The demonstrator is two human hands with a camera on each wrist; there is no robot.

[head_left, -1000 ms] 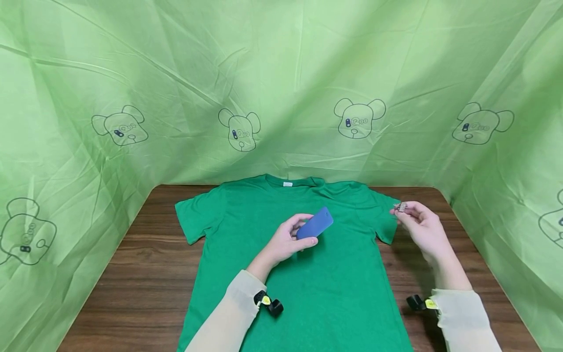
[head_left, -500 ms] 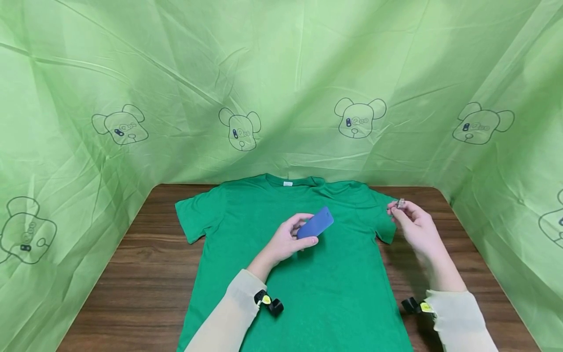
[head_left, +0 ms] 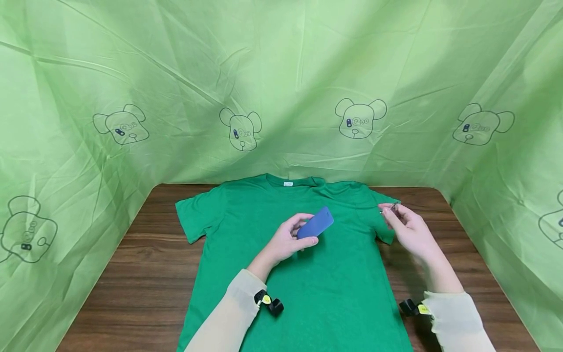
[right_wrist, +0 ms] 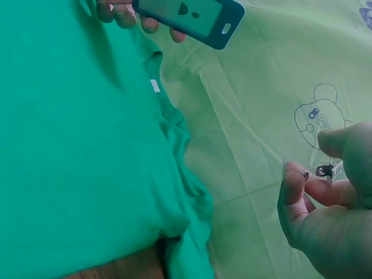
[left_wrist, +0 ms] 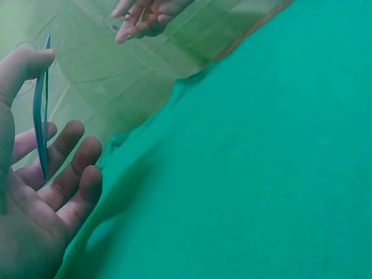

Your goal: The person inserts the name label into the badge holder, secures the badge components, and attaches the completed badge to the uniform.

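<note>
My left hand (head_left: pixel 281 245) holds a blue badge holder (head_left: pixel 315 223) over the chest of a green T-shirt (head_left: pixel 316 293), thumb at one edge and fingers at the other. The right wrist view shows the badge holder's dark frame (right_wrist: pixel 233 22) with a slot and a pale window. Edge-on in the left wrist view, the holder (left_wrist: pixel 38 110) looks thin and slightly bowed. Above the T-shirt's right-side sleeve, my right hand (head_left: pixel 413 233) pinches a small badge clip (right_wrist: pixel 324 171) with a metal part and a clear strap. Its fingers partly hide the clip.
The T-shirt lies spread flat, front up, its collar toward the back edge of a brown wooden table (head_left: pixel 149 288). Light green cloth (head_left: pixel 281 58) with bear-head drawings hangs behind and along both sides. Each wrist wears a small black camera (head_left: pixel 275 307).
My right hand has moved a little to the left and turned the badge clip, which shows less between its fingers now. The left hand and badge holder have stayed still.
</note>
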